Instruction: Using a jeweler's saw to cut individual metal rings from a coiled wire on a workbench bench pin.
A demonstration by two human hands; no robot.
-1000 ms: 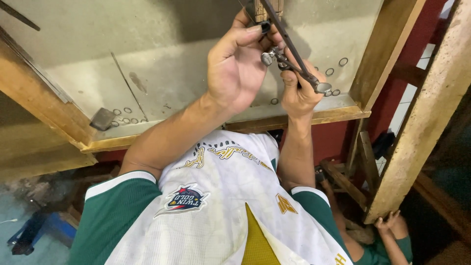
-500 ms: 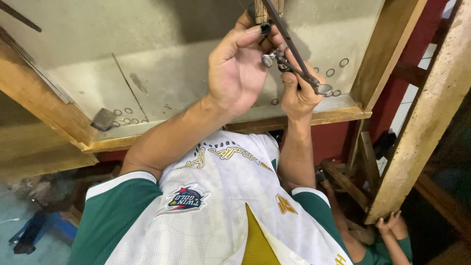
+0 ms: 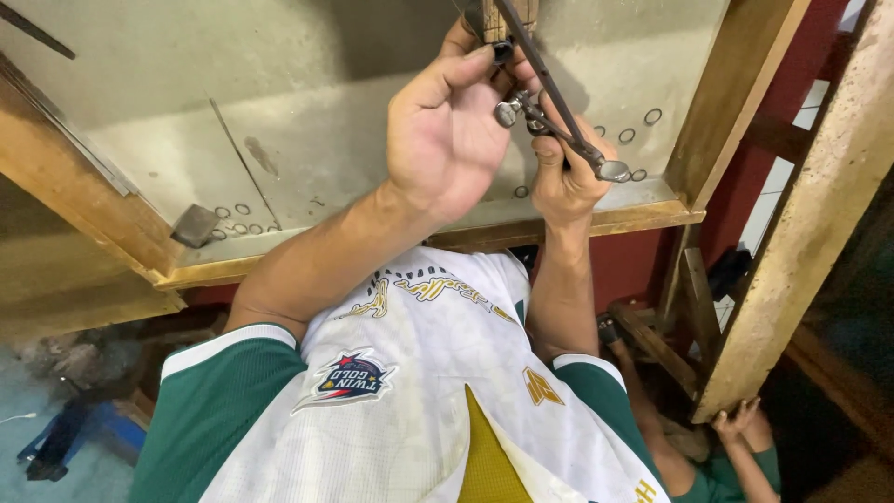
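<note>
I see my left hand (image 3: 447, 140) raised to the top edge of the view, fingers pinched on a small wooden block (image 3: 507, 17) there. My right hand (image 3: 563, 177) sits just beside it, clenched around pliers (image 3: 549, 116). Their long axis runs diagonally from the block down to the right, so the head is nearer to my left hand. Below lies the bench (image 3: 279, 140) with small rings (image 3: 240, 219).
</note>
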